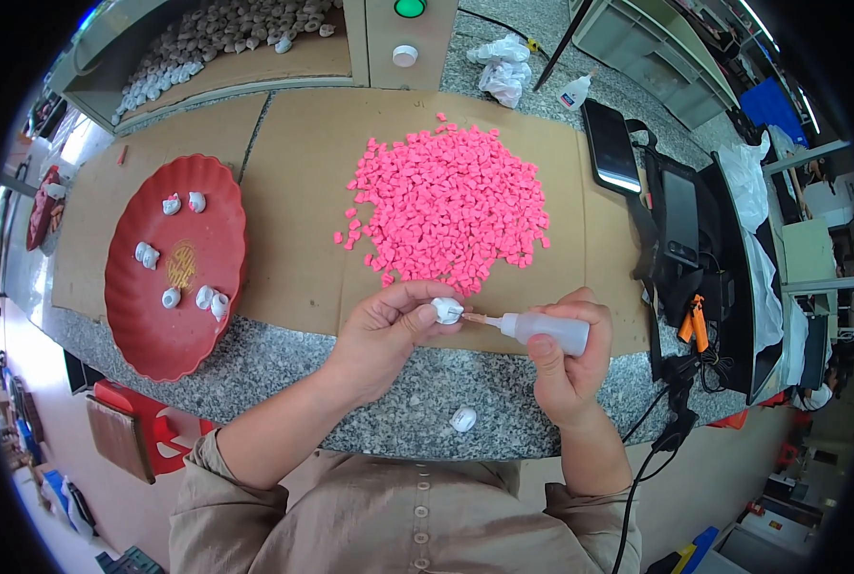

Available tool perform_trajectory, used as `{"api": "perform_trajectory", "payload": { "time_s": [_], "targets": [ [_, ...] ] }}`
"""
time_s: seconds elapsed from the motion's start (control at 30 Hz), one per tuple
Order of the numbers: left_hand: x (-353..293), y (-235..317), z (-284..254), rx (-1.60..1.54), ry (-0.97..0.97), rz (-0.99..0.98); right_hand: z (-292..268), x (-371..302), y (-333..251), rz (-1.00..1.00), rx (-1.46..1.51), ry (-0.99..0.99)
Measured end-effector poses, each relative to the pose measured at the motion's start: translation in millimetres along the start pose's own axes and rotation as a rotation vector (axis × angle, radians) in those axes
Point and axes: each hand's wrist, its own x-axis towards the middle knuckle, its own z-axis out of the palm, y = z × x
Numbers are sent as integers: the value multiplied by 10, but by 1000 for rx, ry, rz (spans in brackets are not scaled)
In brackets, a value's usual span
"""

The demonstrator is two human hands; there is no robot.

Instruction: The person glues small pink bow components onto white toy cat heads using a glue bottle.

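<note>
Between thumb and fingers, my left hand (385,327) pinches a small white figurine-like piece (447,310) just in front of the pink heap. My right hand (577,368) is wrapped round a translucent squeeze bottle (559,332), tilted nearly level. Its thin nozzle points left and meets, or almost meets, the white piece; the exact contact is too small to tell. Beyond both hands lies a big heap of small bright pink pieces (451,196) on cardboard. Nearer me, another white piece (463,419) rests on the granite worktop.
To the left, a red scalloped plate (145,335) carries several small white pieces, some with pink bits. A lit box (245,72) full of similar pieces stands behind. At right are a black phone (610,148), a dark bag (700,206) and cables. A small white bottle (574,93) stands far right.
</note>
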Motion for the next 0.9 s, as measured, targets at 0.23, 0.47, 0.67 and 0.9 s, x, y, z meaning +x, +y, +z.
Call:
{"api": "perform_trajectory", "payload": {
  "time_s": [0.23,0.47,0.67,0.9],
  "targets": [
    [-1,10,2,-5,6,-7,12,-15,8,-160,-139,-7],
    [2,24,18,3,18,-17,5,-9,-57,-276,-288,-70],
    [3,31,26,6,29,-9,-10,-14,-65,-280,-310,-61],
    [-7,26,18,0,27,2,-35,-3,-45,-191,-253,-50]
  ]
}}
